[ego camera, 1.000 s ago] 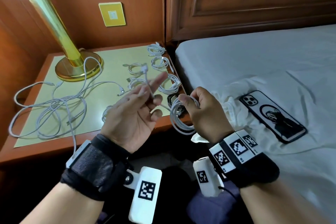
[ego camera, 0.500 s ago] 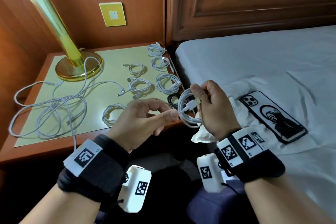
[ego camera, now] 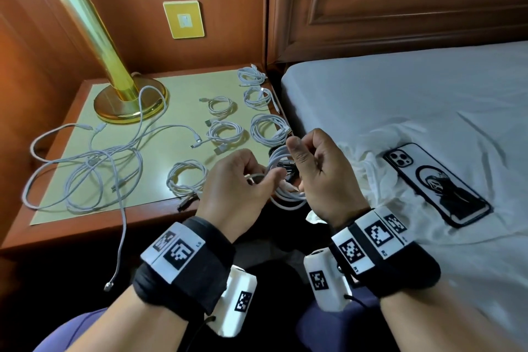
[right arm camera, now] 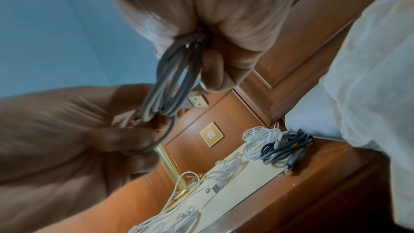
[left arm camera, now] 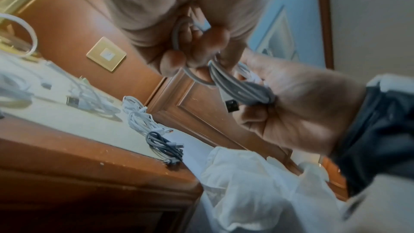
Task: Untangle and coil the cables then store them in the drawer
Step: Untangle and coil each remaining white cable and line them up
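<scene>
Pinching the tail loop of the white cable [ego camera: 287, 194], the left hand [ego camera: 237, 188] is threading it round the bundle; slack escaping this pinch is the likeliest cause of the wrap unwinding. Just right of that pinch, the right hand [ego camera: 323, 177] is clamping the coiled turns. Loosening this clamp risks turns springing apart. Beyond both grips, the tangled cables [ego camera: 85, 168] are lying uncoiled on the nightstand [ego camera: 71, 234].
</scene>
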